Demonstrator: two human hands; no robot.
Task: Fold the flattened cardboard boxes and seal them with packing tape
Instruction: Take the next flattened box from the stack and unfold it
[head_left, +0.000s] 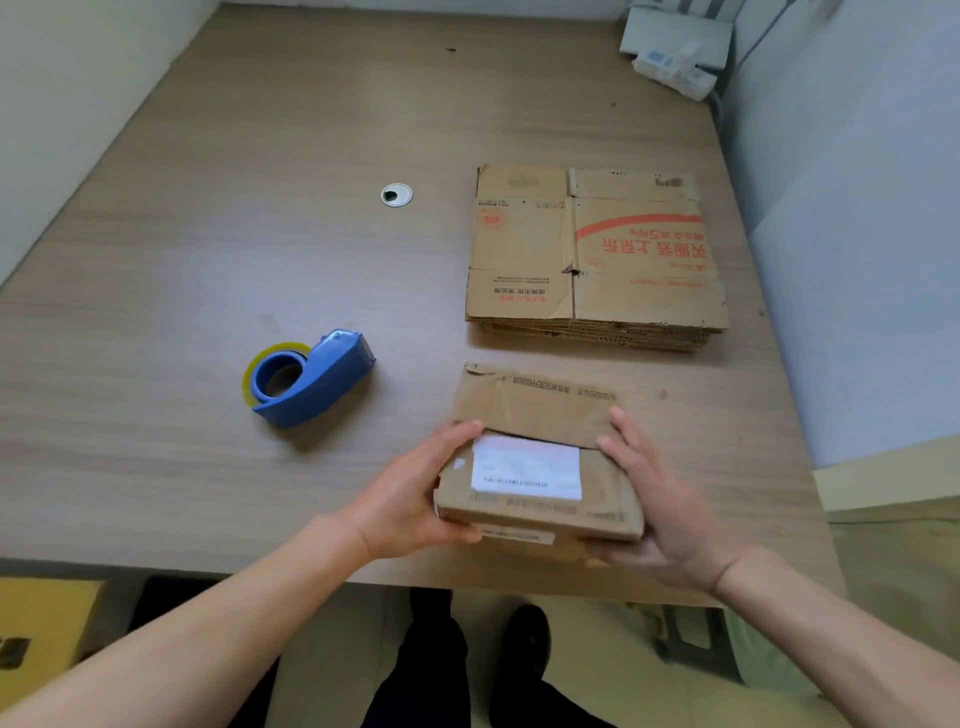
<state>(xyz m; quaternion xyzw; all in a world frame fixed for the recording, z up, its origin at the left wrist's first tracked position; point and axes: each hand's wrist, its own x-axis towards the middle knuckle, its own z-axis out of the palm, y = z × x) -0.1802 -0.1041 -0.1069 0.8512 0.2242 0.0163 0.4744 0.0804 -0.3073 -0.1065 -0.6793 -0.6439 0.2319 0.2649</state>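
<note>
A small brown cardboard box (540, 506) with a white shipping label on top sits near the table's front edge. One flap lies open, pointing away from me. My left hand (415, 496) grips the box's left side, thumb under the near edge and fingers on the top corner. My right hand (657, 499) grips its right side the same way. A stack of flattened cardboard boxes (595, 260) with red print lies behind it. A blue tape dispenser (306, 379) loaded with clear tape rests on the table to the left.
The wooden table (208, 260) has a round cable grommet (396, 195) in its middle. White boxes and cables (675, 49) sit in the far right corner. Walls close in left and right. A yellow carton (41, 629) stands on the floor under the left edge.
</note>
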